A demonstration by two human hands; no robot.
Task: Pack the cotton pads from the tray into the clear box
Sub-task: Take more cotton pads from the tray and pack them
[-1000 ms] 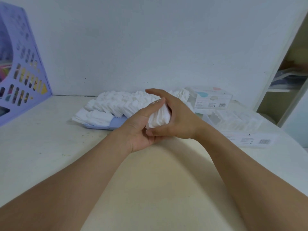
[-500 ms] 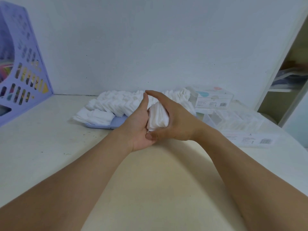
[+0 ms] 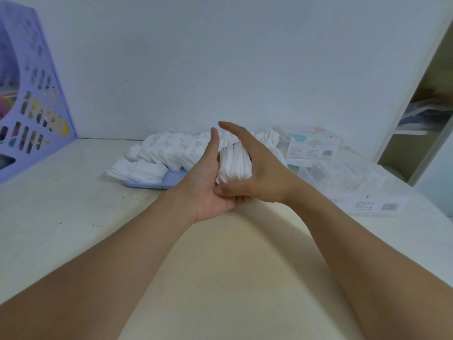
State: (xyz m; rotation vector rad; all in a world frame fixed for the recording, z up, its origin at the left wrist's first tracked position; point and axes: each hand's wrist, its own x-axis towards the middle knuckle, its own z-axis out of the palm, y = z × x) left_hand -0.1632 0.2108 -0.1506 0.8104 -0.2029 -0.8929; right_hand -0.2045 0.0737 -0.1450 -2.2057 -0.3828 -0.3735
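A stack of white cotton pads (image 3: pixel 234 163) stands on edge between my two hands, just in front of the tray. My right hand (image 3: pixel 259 165) curls round the stack, thumb underneath and fingers over the top. My left hand (image 3: pixel 208 182) lies palm-up with straight fingers pressed flat against the stack's left face. The lilac tray (image 3: pixel 169 181) behind holds a heap of loose pads (image 3: pixel 176 153). The clear box (image 3: pixel 343 177), partly filled with pads, lies on the table to the right.
A lidded box with a barcode label (image 3: pixel 311 143) stands behind the clear box. A lilac perforated file holder (image 3: pixel 31 114) is at the far left. A shelf unit (image 3: pixel 421 119) borders the right side. The wall runs close behind the tray.
My left thumb has lifted off the top of the stack and the left hand now lies flat against its side. The stack has turned more upright in my right hand.
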